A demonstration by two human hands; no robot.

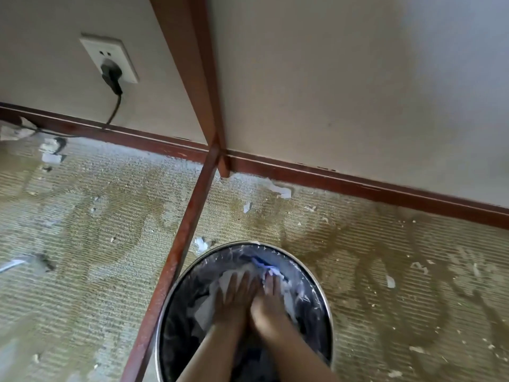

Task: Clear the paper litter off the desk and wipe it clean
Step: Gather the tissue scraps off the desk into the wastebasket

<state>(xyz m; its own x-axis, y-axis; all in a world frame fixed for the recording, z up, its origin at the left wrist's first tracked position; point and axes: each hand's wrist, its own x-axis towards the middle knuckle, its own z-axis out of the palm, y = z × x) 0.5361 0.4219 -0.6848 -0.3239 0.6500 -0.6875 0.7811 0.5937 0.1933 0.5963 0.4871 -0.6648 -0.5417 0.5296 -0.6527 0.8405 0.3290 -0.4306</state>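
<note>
Both hands are reaching down into the bin (316, 279), side by side and touching. The left hand (234, 296) is lying with its fingers straight and spread, pressing flat on the white paper (217, 304) piled inside; its grip is apart, clamped on nothing. The right hand (268, 301) is stretching its fingers forward onto the same heap near a blue scrap (260, 262); they look straight too, though blur is hiding whether the fingertips are pinching anything.

The bin is wearing a clear plastic liner (303, 274) over its metal rim and is standing on the carpet (385, 271), just beside the reddish wooden leg (190, 221) of the desk.

Judging by this, the litter-clearing step is well under way: a load of paper is sitting in the bin and is being packed down. The tabletop itself is out of view, so how much litter is left on it cannot be told, and no cloth is showing, so the wiping looks not yet begun.

Small torn bits of paper (281, 190) are lying scattered over the carpet on both sides of the leg and along the dark red skirting board (358, 186). Above it a cream wall (330, 92) is rising, with a white socket (108, 59) holding a black plug (111, 75) whose cable is dropping to the floor.
</note>
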